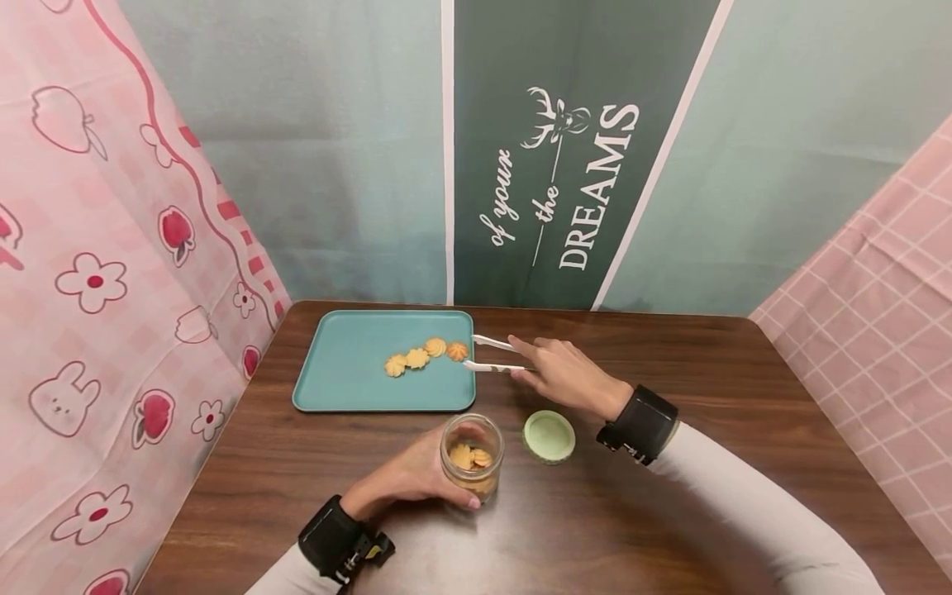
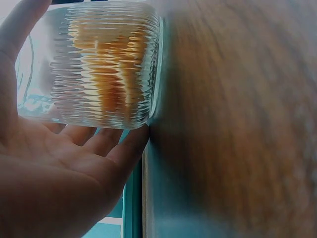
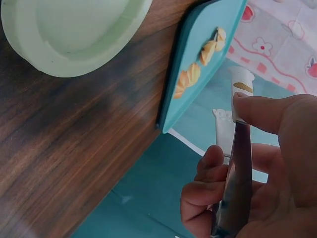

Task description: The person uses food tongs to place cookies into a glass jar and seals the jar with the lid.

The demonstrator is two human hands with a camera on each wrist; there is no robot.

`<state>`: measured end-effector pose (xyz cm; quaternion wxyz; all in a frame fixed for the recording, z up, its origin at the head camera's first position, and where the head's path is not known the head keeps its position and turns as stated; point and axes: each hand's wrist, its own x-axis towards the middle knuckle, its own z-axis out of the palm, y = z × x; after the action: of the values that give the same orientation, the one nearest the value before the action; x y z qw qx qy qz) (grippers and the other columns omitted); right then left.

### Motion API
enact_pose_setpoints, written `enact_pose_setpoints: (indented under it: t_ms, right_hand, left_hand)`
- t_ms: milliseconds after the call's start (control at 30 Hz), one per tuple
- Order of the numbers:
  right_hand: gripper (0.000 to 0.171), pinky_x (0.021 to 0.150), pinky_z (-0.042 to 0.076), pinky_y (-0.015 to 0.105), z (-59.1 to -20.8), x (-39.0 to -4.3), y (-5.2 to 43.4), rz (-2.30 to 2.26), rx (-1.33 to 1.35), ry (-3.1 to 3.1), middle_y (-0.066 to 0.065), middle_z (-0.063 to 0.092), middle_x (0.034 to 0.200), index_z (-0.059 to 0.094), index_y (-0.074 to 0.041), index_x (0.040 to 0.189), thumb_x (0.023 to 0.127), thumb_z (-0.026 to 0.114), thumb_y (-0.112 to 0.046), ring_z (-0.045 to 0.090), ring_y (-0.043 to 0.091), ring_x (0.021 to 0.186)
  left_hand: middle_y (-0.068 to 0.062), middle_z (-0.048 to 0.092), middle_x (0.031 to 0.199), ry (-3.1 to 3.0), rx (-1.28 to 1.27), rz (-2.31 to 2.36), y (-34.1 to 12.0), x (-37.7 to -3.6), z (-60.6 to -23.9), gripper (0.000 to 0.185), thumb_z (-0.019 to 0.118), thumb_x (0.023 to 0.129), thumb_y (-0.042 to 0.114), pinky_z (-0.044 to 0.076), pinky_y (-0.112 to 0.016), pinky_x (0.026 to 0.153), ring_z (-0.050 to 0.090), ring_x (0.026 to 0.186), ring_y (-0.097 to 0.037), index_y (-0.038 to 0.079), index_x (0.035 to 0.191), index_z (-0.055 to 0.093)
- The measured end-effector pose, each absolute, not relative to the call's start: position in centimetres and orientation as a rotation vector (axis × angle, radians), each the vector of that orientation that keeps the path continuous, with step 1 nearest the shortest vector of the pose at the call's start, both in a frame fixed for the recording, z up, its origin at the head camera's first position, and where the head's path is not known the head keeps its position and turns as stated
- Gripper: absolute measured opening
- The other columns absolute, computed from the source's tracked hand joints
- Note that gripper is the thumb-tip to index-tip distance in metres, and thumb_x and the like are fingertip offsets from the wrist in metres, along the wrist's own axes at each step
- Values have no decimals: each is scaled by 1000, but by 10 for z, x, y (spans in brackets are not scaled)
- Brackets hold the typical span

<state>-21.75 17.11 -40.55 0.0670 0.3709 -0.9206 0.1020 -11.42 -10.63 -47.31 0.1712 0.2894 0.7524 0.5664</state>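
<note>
My left hand (image 1: 426, 469) is wrapped round a ribbed glass jar (image 1: 483, 487) that stands on the table with several cookies (image 2: 111, 69) inside. In my right hand (image 1: 568, 376) I hold a pair of tongs (image 3: 237, 168) with white tips and a metal handle. The tong tips are spread apart at the right rim of the teal tray (image 1: 342, 364), near a darker cookie (image 1: 457, 352). A short row of swirled cookies (image 1: 416, 358) lies on that tray, the darker one at its right end.
A pale green lid (image 1: 549, 435) lies on the brown wooden table (image 1: 706, 463), right of the jar. Behind the table hangs a grey-green curtain (image 1: 357, 165) with printed lettering. Pink patterned cloths (image 1: 97, 347) hang at both sides.
</note>
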Motion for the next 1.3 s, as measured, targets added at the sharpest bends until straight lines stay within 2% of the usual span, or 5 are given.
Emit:
enact_pose_setpoints:
  t_ms: [133, 700, 1000, 1300]
  right_hand:
    - [59, 69, 60, 44, -412, -222, 169, 320, 1111, -2808, 15, 70, 94, 55, -2, 152, 104, 70, -31, 70, 26, 80]
    - [59, 65, 55, 41, -426, -239, 157, 324, 1095, -2851, 11, 68, 89, 55, -1, 151, 104, 70, -33, 64, 20, 75]
    - [58, 68, 58, 45, -433, -249, 149, 285, 1079, -2880, 15, 71, 95, 55, -2, 152, 105, 68, -33, 68, 26, 80]
    - [58, 62, 54, 39, -434, -256, 144, 272, 1095, -2893, 14, 71, 94, 56, -1, 151, 104, 70, -32, 63, 21, 74]
  left_hand:
    - [-1, 65, 137, 2141, 823, 1598, -106, -114, -474, 90, 101, 68, 19, 42, -34, 118, 60, 130, -19, 11, 144, 55]
    - [-5, 65, 136, 2126, 838, 1617, -106, -113, -474, 87, 101, 69, 17, 42, -33, 118, 60, 129, -22, 8, 143, 55]
    - [-2, 64, 137, 2141, 828, 1599, -107, -113, -476, 88, 101, 69, 17, 42, -33, 118, 59, 129, -20, 10, 143, 55]
    - [1, 63, 137, 2158, 810, 1573, -106, -114, -475, 89, 101, 68, 19, 42, -33, 118, 59, 130, -18, 12, 143, 54]
